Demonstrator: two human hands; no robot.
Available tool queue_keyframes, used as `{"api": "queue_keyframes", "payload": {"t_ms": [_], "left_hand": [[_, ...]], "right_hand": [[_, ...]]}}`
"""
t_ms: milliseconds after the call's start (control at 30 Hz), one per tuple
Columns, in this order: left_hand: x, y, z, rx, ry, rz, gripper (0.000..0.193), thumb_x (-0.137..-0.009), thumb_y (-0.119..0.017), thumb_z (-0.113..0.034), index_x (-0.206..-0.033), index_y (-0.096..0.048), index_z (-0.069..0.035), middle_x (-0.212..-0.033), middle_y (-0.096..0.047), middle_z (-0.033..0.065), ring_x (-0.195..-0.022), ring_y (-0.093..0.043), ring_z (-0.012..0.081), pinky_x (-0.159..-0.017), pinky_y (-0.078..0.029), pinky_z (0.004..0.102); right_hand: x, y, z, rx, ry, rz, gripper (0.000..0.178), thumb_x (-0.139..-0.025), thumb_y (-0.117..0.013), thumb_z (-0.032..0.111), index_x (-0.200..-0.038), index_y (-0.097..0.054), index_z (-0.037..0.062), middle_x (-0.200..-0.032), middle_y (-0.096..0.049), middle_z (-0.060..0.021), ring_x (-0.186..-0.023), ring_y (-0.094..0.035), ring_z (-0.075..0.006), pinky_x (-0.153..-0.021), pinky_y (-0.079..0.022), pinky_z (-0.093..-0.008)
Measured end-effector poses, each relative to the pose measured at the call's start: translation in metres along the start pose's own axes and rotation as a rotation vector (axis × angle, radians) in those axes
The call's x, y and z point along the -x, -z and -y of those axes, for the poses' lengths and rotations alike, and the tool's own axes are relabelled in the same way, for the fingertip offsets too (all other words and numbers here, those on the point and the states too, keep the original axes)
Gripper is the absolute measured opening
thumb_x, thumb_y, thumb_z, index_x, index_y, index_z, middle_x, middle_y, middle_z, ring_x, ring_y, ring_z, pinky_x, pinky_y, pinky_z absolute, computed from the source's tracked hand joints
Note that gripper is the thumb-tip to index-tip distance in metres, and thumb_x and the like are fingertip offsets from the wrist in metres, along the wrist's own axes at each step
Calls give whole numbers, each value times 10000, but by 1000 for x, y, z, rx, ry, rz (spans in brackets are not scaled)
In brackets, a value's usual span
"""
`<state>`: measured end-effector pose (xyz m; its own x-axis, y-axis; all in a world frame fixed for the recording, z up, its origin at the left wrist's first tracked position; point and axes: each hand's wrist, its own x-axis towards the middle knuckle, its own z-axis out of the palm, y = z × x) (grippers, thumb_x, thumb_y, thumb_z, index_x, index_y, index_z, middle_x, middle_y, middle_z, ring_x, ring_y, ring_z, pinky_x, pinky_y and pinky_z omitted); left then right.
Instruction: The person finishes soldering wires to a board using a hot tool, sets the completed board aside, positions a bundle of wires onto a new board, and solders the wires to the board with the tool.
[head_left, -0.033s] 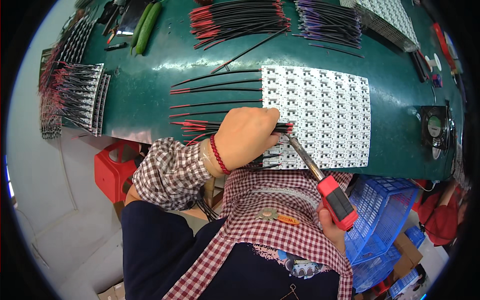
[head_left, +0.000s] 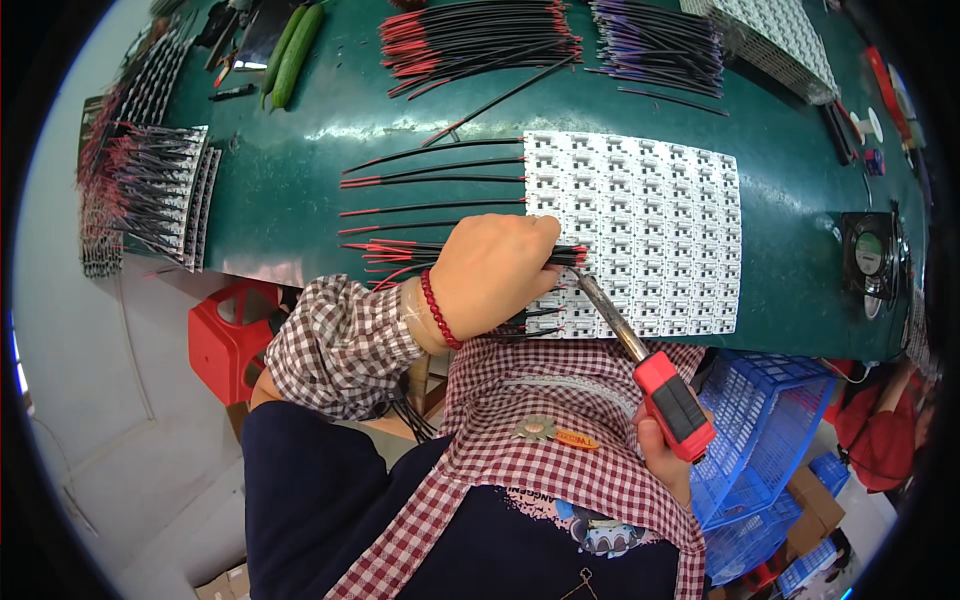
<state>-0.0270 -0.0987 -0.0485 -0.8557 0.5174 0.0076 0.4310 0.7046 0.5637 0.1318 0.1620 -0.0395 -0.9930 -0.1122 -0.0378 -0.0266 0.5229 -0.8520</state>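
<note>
My left hand [head_left: 497, 270] is closed over a bundle of black wires [head_left: 572, 255] with red ends, across the left edge of a white panel of small circuit boards [head_left: 660, 220]. The wires stick out on both sides of the fist. My right hand [head_left: 662, 460] grips a soldering iron [head_left: 676, 405] with a red and black handle, and its fingers are partly hidden behind that handle. The iron's metal tip is beside my left fingertips at the panel's left part; whether it touches a wire or board I cannot tell. Several single wires [head_left: 440, 208] run left from the panel's edge.
Piles of red-ended black wires [head_left: 480, 45] and purple-tipped wires [head_left: 660, 50] lie at the back of the green table [head_left: 300, 190]. Wired panels [head_left: 180, 200] are stacked left, blank ones [head_left: 780, 40] back right. Two cucumbers [head_left: 292, 60], a small fan [head_left: 870, 255], a red stool [head_left: 228, 340] and blue crates [head_left: 755, 420] surround me.
</note>
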Motion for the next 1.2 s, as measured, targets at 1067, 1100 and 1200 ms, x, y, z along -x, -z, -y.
{"api": "queue_keyframes", "payload": {"t_ms": [1067,1100,1200], "left_hand": [[9,-2,7,97,-64,-17,210,-744,-649,-114,-836,-494,-6,-807,-575,164,-774,-586,349,-651,-468,427],[12,2,10,106,-94,-50,208,-739,-636,-41,-891,-500,-3,-854,-550,164,-813,-569,354,-685,-463,416],[14,34,8,43,-70,-249,217,-726,-624,29,-920,-532,-6,-828,-520,147,-780,-566,338,-665,-469,381]], "right_hand": [[16,0,16,-390,-267,-260,539,-904,-519,431,-1162,-476,-41,-665,-562,-79,-493,-453,-105,-467,-377,-234],[14,1,17,-394,-252,-245,540,-904,-521,430,-1169,-471,-37,-663,-560,-82,-492,-452,-108,-466,-379,-237],[12,2,18,-420,-266,-244,534,-904,-521,426,-1174,-465,-32,-661,-558,-85,-490,-454,-114,-465,-379,-241]]}}
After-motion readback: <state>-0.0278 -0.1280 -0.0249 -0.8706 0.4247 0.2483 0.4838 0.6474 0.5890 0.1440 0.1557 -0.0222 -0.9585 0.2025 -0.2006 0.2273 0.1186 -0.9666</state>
